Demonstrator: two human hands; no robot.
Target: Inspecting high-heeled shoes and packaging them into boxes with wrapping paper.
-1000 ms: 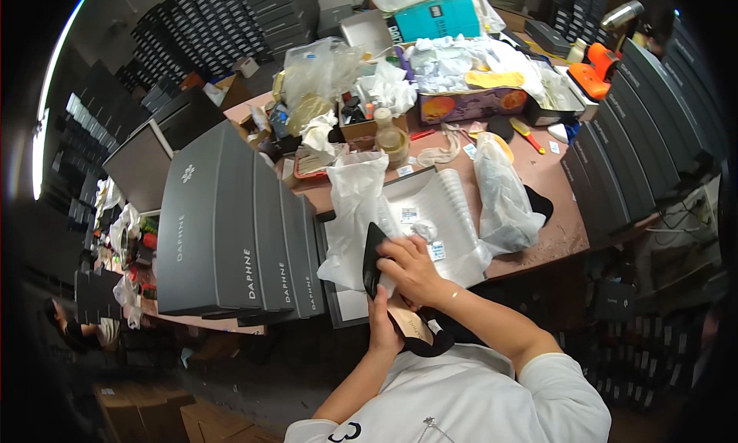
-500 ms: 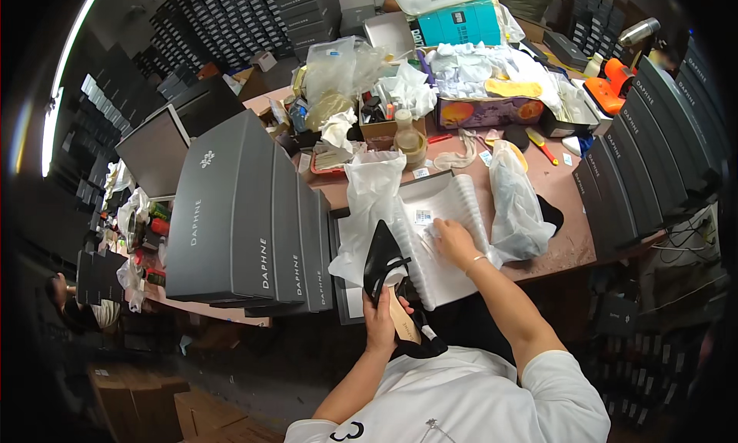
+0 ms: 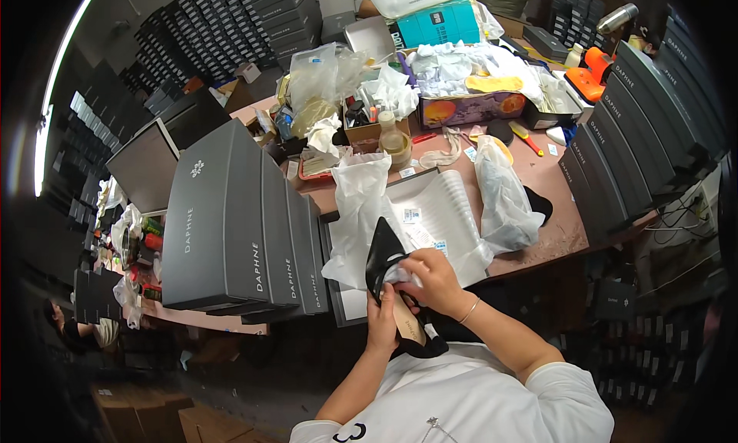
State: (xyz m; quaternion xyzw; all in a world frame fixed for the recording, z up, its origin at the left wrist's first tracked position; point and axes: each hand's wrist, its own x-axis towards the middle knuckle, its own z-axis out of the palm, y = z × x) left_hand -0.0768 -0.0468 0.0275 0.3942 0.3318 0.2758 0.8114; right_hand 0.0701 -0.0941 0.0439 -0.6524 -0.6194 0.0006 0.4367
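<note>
Pale capitals read clearly on the grey shoeboxes [image 3: 219,228] at left, one with a flower-like emblem [image 3: 197,169], and on the right-hand box stack [image 3: 642,128]; smaller lettering marks the beige insole [image 3: 408,320] of the black shoe [image 3: 382,247]

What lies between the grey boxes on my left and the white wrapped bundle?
The head view shows an open box with white paper and a ribbed sheet in it; the left hand holds a black shoe at the box's near edge.

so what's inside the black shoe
In the black shoe, a beige insole shows, and crumpled white material sits at the opening by the right hand. Deeper in, it's covered by the upper, so I can't tell what's there.
</note>
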